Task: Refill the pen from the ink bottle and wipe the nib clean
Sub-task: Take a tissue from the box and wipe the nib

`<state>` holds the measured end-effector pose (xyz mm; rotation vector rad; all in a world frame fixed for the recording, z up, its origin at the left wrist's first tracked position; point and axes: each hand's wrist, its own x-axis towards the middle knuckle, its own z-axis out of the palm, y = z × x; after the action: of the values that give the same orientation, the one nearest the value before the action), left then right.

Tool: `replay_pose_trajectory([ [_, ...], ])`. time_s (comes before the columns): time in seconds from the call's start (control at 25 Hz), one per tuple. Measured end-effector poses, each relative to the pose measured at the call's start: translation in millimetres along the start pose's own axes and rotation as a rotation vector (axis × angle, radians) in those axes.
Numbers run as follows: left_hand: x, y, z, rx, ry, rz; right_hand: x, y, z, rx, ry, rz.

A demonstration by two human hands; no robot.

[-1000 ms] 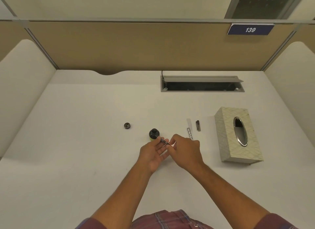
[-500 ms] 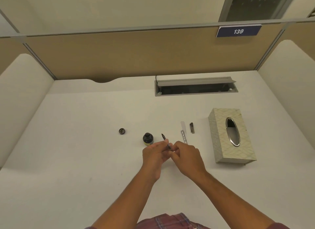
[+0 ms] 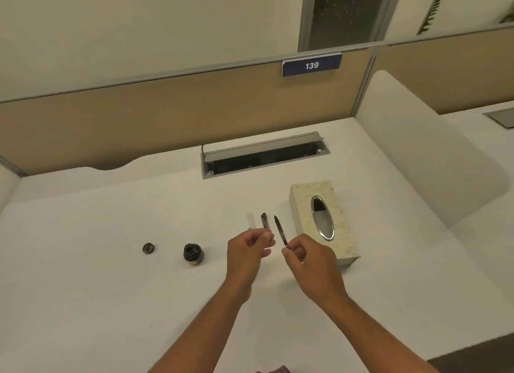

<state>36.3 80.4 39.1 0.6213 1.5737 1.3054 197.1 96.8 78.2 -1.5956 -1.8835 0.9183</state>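
Observation:
My right hand [image 3: 308,257] pinches the lower end of a slim dark pen section [image 3: 280,230], whose nib tip points up and away from me. My left hand [image 3: 247,251] hovers just left of it, apart from the pen, fingers curled against the thumb with nothing visible in them. The open ink bottle [image 3: 192,255] stands on the white desk [image 3: 111,261] left of my left hand. Its cap [image 3: 148,248] lies further left. A short dark pen part [image 3: 264,219] and a pale clear piece [image 3: 251,220] lie just beyond my left fingers.
A cream tissue box [image 3: 342,233] with an oval metal slot lies right of my right hand. An open cable tray [image 3: 264,155] is set into the desk at the back. Partition walls close the back and both sides.
My hands, joined on the pen near the bottle, have parted. The right hand carried the pen section to the right, toward the tissue box. The view has swung left.

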Motion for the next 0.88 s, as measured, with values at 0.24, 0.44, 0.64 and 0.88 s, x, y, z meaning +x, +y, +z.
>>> replay_pose_trajectory([
  [0.24, 34.7, 13.9, 80.0, 0.526, -0.095, 0.395, 9.2, 29.6, -50.1, -0.001, 0.127, 0.099],
  [0.44, 67.7, 15.3, 142.4, 1.179, -0.223, 0.316, 11.1, 51.0, -76.0, 0.004, 0.214, 0.152],
  [0.64, 82.3, 3.3, 172.3, 1.565, -0.223, 0.245, 14.1, 66.1, -90.9, 0.006, 0.24, 0.174],
  [0.88, 85.0, -0.6, 184.1, 1.711, -0.157, 0.276, 19.7, 76.1, -95.4, 0.012, 0.239, 0.167],
])
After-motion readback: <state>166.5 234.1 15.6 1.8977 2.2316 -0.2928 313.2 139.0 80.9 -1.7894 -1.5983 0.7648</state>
